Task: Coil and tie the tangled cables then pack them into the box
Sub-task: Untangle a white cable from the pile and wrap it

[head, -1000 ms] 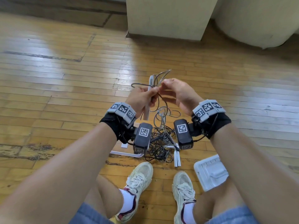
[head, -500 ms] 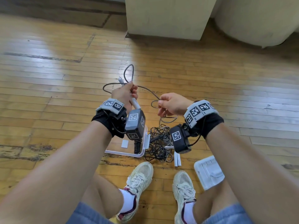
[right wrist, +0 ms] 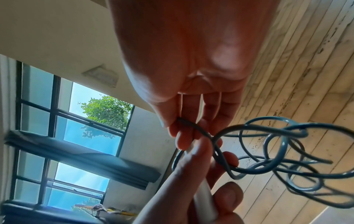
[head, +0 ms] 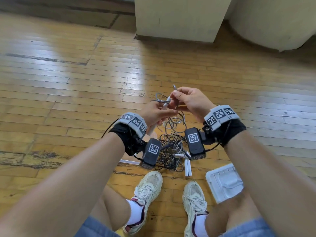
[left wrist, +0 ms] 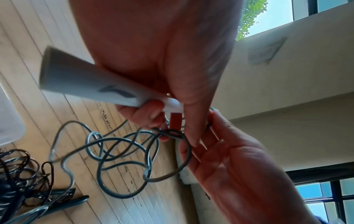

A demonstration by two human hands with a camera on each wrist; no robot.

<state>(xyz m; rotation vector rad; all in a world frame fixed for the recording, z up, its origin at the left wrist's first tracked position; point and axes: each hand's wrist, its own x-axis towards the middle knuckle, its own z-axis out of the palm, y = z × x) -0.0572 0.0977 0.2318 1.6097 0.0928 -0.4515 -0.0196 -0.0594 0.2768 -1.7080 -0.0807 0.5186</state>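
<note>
My left hand grips a white handle whose grey cable hangs in loose loops below both hands. My right hand pinches that cable just beyond the handle's tip, and a short loop sticks up above its fingers. In the left wrist view the handle lies across my curled fingers, with the cable loops below and my right hand beside them. In the right wrist view thumb and forefinger pinch the cable next to the handle. A tangle of black and grey cables lies on the floor.
A clear box sits on the wooden floor, mostly hidden behind my left wrist. Its white lid lies by my right knee. Two more white handles lie at the tangle's near edge, just ahead of my shoes. Cream furniture stands farther off.
My hands, apart half a second ago, have come back together. The left hand moved right with the handle, and the right hand rose to pinch the cable at the handle's tip.
</note>
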